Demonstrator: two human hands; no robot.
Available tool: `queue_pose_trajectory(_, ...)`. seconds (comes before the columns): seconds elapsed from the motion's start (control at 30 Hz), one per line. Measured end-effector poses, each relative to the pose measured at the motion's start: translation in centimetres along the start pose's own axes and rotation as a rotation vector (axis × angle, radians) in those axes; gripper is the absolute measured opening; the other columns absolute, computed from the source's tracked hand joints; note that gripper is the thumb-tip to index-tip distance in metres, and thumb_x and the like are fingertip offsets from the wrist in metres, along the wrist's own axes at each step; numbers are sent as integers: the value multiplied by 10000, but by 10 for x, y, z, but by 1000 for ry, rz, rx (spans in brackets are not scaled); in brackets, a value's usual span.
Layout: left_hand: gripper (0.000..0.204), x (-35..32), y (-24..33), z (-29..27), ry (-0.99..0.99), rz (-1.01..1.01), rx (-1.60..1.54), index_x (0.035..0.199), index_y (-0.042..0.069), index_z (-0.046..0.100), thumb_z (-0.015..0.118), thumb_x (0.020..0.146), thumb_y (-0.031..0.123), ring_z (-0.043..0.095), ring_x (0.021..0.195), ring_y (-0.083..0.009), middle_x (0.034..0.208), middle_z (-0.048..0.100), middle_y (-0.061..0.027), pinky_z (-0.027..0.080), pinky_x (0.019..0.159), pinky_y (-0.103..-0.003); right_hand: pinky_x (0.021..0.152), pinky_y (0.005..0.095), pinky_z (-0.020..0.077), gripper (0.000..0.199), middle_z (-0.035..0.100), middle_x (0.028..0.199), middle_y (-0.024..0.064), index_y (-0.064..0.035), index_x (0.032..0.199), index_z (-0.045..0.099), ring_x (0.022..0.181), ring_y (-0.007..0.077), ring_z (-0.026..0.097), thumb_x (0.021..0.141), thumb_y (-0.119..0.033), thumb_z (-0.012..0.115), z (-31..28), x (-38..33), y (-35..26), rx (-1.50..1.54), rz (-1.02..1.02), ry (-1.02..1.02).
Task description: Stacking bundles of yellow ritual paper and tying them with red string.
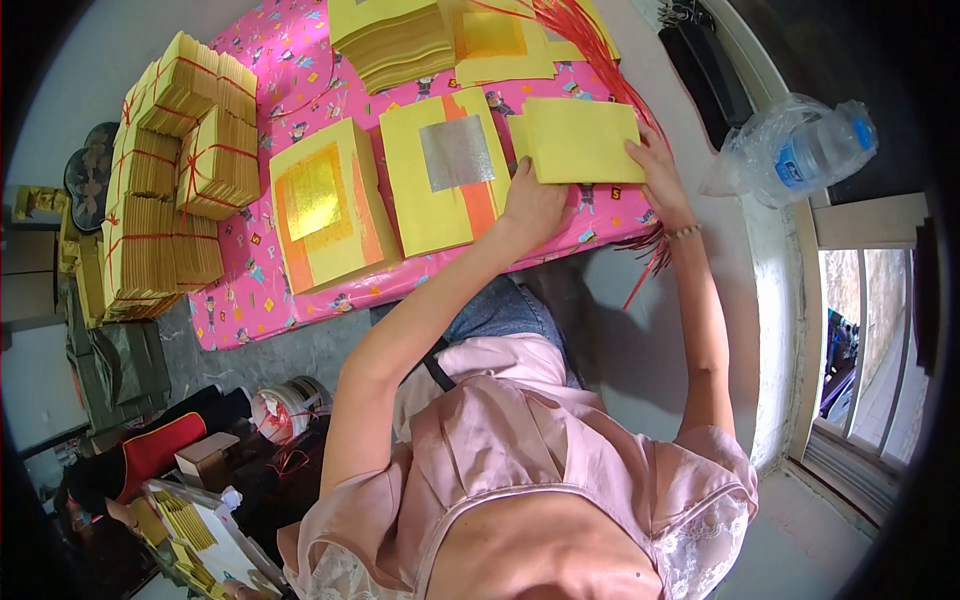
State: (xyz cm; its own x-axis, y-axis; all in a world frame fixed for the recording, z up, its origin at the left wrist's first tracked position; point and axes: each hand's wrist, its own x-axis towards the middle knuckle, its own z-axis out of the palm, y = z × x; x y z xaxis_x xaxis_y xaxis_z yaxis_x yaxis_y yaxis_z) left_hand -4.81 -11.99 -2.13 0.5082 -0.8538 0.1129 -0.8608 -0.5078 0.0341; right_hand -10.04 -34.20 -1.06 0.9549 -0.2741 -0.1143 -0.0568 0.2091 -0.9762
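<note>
Both hands are on a small stack of plain yellow paper (580,140) lying flat at about 1 o'clock on the surface (250,300), which has a pink patterned cover. Left hand (532,205) presses flat on the stack's lower-left corner, fingers spread, not gripping. Right hand (655,165) rests open on its right edge, fingertips on the paper; hands apart, stack between them.

Stack sits near the surface's right edge, w/ loose red strings (600,60) running just beside it from 12 o'clock down past the right wrist. Little free room on that side; a clear plastic bottle (800,150) lies at 2 o'clock on the window ledge, well apart.

Just left of the stack: a yellow sheet pile w/ silver foil square (445,170), then one w/ gold foil (325,205), gaps between them narrow. At 10 o'clock, tied bundles (180,160) of paper crowd the surface's left edge. More yellow sheets (400,40) at 12 o'clock.
</note>
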Motion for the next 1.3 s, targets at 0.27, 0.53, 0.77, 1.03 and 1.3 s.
queue_pose_trajectory(0.27,692,-23,28,1,102,-116,21,1350,-46,476,655,839,386,465,1268,-341,1293,538,-221,326,1097,-472,980,291,444,443,592,1239,143,21,1388,375,1163,171,565,981,-60,529,-9,34,42,-412,-132,44)
queue_pose_trajectory(0.53,775,-44,51,-5,127,-85,-128,1380,-65,414,752,765,263,414,1308,-387,1379,450,-245,342,1096,-463,1002,317,424,435,549,1293,164,33,1360,385,1209,206,538,961,-42,540,-2,35,47,-520,-240,54)
queue_pose_trajectory(0.77,846,-32,40,-6,207,-141,-59,1427,-51,368,756,771,315,367,1338,-416,1441,369,-271,308,1122,-472,898,424,496,472,591,1219,248,-14,1365,390,1113,371,614,940,-120,564,8,29,48,-877,-423,194)
queue_pose_trajectory(1.03,866,-26,37,1,23,-200,7,1430,-41,377,691,812,477,365,1333,-424,1435,384,-284,292,1122,-485,862,502,473,466,562,1256,246,-21,1368,399,1094,418,580,944,-150,544,33,14,32,-1012,-294,231)
queue_pose_trajectory(1.3,868,-18,37,4,-27,-196,61,1392,-50,419,698,797,517,402,1309,-426,1406,421,-283,384,1054,-461,1033,478,366,480,469,1399,137,-62,1414,436,1257,337,438,961,-199,513,21,13,47,-1519,-565,186)
